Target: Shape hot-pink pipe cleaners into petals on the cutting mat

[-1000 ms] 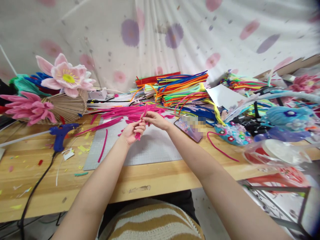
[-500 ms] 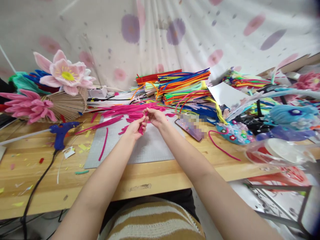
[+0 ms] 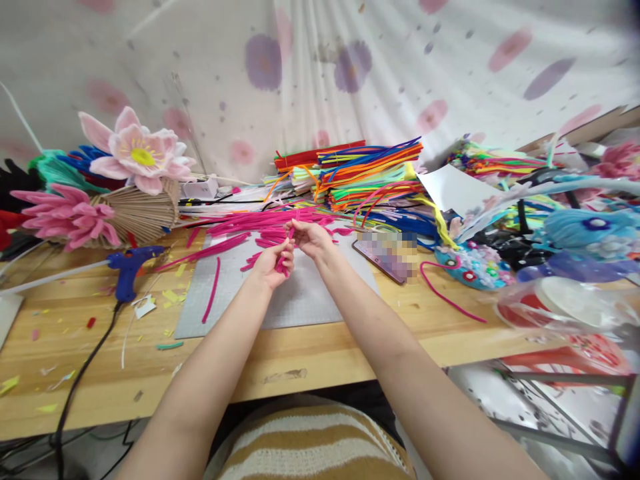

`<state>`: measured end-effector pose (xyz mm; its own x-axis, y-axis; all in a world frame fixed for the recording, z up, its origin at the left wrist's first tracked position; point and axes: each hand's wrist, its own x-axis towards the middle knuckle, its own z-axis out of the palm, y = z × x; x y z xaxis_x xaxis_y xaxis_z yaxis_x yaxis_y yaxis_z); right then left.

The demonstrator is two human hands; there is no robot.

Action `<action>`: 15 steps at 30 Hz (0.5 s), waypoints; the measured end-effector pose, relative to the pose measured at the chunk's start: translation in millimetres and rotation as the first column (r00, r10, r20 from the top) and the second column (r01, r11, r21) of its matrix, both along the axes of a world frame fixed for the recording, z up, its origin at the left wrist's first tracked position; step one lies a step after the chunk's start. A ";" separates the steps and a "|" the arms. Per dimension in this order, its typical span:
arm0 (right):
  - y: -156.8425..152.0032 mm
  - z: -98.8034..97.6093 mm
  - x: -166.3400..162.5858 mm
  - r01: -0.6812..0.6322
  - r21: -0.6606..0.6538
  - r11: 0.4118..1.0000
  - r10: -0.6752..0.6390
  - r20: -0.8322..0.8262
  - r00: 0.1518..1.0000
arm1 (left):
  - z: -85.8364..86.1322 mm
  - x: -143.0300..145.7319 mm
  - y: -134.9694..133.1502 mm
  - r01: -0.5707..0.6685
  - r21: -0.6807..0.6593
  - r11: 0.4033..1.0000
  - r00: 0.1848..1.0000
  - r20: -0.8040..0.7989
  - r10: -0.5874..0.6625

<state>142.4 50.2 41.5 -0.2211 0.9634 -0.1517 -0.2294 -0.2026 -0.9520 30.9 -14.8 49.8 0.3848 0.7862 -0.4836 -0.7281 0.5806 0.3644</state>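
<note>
Above a grey cutting mat (image 3: 310, 303), my left hand (image 3: 275, 265) is closed on a magenta pipe cleaner piece (image 3: 283, 268), part of which shows at the palm. My right hand (image 3: 311, 239) pinches the upper end of the magenta piece between thumb and fingertips, just above the left. Behind both hands spreads a pile of magenta pipe cleaners (image 3: 235, 222), with shorter bent pieces on the mat. One loose magenta strip (image 3: 211, 291) lies at the mat's left side.
A blue glue gun (image 3: 129, 272) with its cord lies left, near pink fuzzy flowers (image 3: 137, 155). Bundles of coloured pipe cleaners (image 3: 370, 170) are stacked at the back. A phone (image 3: 383, 260) rests right of the mat, near a blue flowered ornament (image 3: 473, 265) and plastic-wrapped rolls (image 3: 560, 303).
The fingertips of my two hands have drawn slightly apart, and a bit of the magenta piece now shows between them. The whole view has shifted a little.
</note>
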 end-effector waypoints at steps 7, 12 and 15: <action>-5.4 6.7 10.3 -0.073 -0.094 0.993 0.041 -0.306 0.951 | -4.4 0.3 -16.4 -0.031 0.230 0.973 0.918 -0.379 0.119; -16.4 7.7 16.1 -0.375 0.070 0.924 0.382 -0.165 0.909 | -0.8 -1.6 -11.8 0.005 0.313 0.950 0.868 -0.473 0.151; -19.7 4.2 15.0 -0.426 0.094 0.900 0.433 -0.082 0.898 | -1.7 -3.2 -8.1 0.030 0.285 0.958 0.903 -0.420 0.096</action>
